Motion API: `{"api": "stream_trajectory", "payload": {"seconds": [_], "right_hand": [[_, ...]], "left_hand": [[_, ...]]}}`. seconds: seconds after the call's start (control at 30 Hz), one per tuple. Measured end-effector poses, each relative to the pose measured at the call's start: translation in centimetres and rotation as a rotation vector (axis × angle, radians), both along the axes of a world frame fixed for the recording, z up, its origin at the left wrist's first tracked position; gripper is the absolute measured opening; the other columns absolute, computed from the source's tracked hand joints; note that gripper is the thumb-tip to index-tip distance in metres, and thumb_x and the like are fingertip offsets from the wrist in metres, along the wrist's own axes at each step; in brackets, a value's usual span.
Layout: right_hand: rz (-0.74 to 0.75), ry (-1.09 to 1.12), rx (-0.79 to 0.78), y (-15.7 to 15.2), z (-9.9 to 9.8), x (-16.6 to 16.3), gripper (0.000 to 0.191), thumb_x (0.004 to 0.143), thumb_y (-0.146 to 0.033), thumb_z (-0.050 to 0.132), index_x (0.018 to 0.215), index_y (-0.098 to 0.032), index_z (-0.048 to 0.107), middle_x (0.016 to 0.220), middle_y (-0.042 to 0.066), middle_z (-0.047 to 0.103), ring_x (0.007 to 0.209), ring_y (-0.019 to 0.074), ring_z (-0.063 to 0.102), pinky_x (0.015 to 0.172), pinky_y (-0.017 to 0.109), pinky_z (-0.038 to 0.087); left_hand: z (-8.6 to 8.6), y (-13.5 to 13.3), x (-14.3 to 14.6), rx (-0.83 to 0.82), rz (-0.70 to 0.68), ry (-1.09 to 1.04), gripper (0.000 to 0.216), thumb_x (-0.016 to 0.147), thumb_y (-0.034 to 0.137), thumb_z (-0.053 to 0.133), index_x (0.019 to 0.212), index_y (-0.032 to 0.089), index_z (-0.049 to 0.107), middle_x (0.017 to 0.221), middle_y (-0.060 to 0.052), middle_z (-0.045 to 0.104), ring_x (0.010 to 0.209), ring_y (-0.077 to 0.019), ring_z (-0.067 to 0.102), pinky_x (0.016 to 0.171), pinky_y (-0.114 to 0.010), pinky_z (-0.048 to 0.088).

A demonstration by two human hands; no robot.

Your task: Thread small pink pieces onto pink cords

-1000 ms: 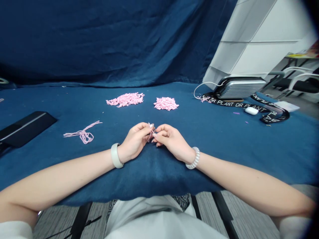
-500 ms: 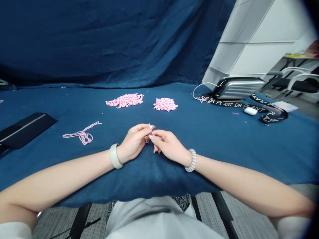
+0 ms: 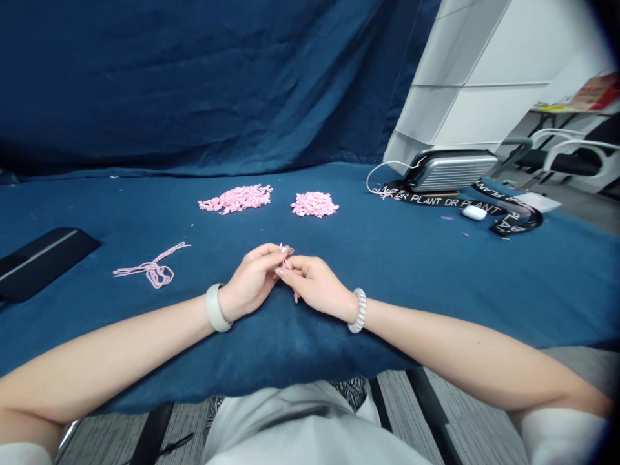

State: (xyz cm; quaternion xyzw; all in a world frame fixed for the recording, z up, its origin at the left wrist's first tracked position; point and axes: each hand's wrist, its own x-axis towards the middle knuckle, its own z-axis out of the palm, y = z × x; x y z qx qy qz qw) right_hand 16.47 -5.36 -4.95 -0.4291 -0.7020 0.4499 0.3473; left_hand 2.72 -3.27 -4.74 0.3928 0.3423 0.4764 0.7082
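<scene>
Over the blue cloth, near the table's front edge, my two hands meet with fingertips almost touching. My left hand (image 3: 252, 278) pinches a short piece of pink cord (image 3: 287, 263) between thumb and forefinger. My right hand (image 3: 317, 284) is closed on the same cord, its thumb and forefinger pressed together. Most of the cord is hidden by the fingers. Left of them lies a loose bundle of pink cords (image 3: 157, 271). Beyond the hands sit two heaps of small pink knotted pieces, a wider heap (image 3: 237, 199) and a rounder heap (image 3: 314, 204).
A black flat object with a pale stripe (image 3: 46, 261) lies at the left edge. At the back right are a silver ribbed case (image 3: 455, 173), a black lettered strap (image 3: 431, 201), a white earbud case (image 3: 474, 212) and purple scraps. A blue curtain (image 3: 217, 84) hangs behind.
The view has shifted slightly, so everything on the table sits a little further left. Both hands stay together on the cord, with the fingers slightly closer and less cord loop showing.
</scene>
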Motion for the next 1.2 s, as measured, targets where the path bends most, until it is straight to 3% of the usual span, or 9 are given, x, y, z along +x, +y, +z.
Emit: {"api": "stream_trajectory", "payload": {"seconds": [0.33,0.5,0.67,0.83,1.0,1.13,1.2], "right_hand": [[0.037,-0.06,0.127,-0.4,0.0,0.5,0.029,0.092,-0.03,0.038,0.073,-0.016,0.055,0.056,-0.003,0.053,0.052,0.008,0.051,0.056,0.02,0.037],[0.064,-0.177,0.331,-0.3,0.1,0.8,0.031,0.093,-0.027,0.041,0.067,-0.016,0.054,0.058,-0.002,0.056,0.057,0.0087,0.053,0.062,0.021,0.037],[0.097,-0.323,0.531,0.0,-0.2,0.8,0.029,0.093,-0.025,0.041,0.069,-0.016,0.054,0.065,0.001,0.058,0.067,0.012,0.053,0.071,0.025,0.038],[0.111,-0.487,0.655,0.4,-0.1,1.5,0.03,0.095,-0.03,0.038,0.077,-0.016,0.058,0.072,0.002,0.061,0.071,0.0137,0.051,0.075,0.028,0.036],[0.115,-0.553,0.808,1.8,0.2,3.1,0.025,0.092,-0.033,0.043,0.094,-0.018,0.063,0.088,0.006,0.062,0.087,0.0176,0.05,0.081,0.032,0.035],[0.147,-0.539,0.826,2.3,0.0,3.7,0.024,0.09,-0.034,0.047,0.099,-0.018,0.063,0.092,0.008,0.062,0.088,0.0194,0.051,0.083,0.036,0.037],[0.181,-0.448,0.761,2.3,-0.2,3.6,0.021,0.087,-0.03,0.052,0.101,-0.017,0.061,0.092,0.007,0.062,0.087,0.0184,0.052,0.082,0.036,0.039]], "left_hand": [[1.5,-0.4,-0.2,0.025,0.037,0.04,0.021,0.071,0.026,0.07,0.067,0.015,0.052,0.077,-0.003,0.068,0.062,-0.0124,0.062,0.049,-0.021,0.044],[2.2,-0.3,-0.6,0.195,0.027,0.031,0.018,0.074,0.026,0.068,0.072,0.016,0.053,0.071,-0.002,0.07,0.083,-0.019,0.068,0.075,-0.03,0.052],[2.8,-0.5,-0.9,0.331,-0.002,0.017,0.015,0.077,0.028,0.066,0.075,0.015,0.058,0.062,0.001,0.066,0.064,-0.0133,0.065,0.071,-0.03,0.053],[2.7,-0.5,-1.0,0.283,-0.003,0.03,0.013,0.079,0.027,0.064,0.076,0.015,0.058,0.058,0.003,0.061,0.047,-0.0072,0.055,0.052,-0.021,0.049],[1.8,-0.1,-0.8,0.214,0.009,0.071,0.015,0.078,0.027,0.064,0.074,0.014,0.058,0.057,0.003,0.059,0.044,-0.005,0.049,0.05,-0.019,0.046],[0.8,0.3,-0.6,0.108,0.029,0.088,0.015,0.077,0.026,0.065,0.075,0.014,0.056,0.058,0.003,0.056,0.042,-0.0026,0.044,0.048,-0.017,0.043],[0.4,0.4,-0.5,0.061,0.025,0.1,0.017,0.076,0.027,0.066,0.074,0.014,0.054,0.058,0.004,0.055,0.041,-0.0018,0.041,0.044,-0.016,0.04]]}}
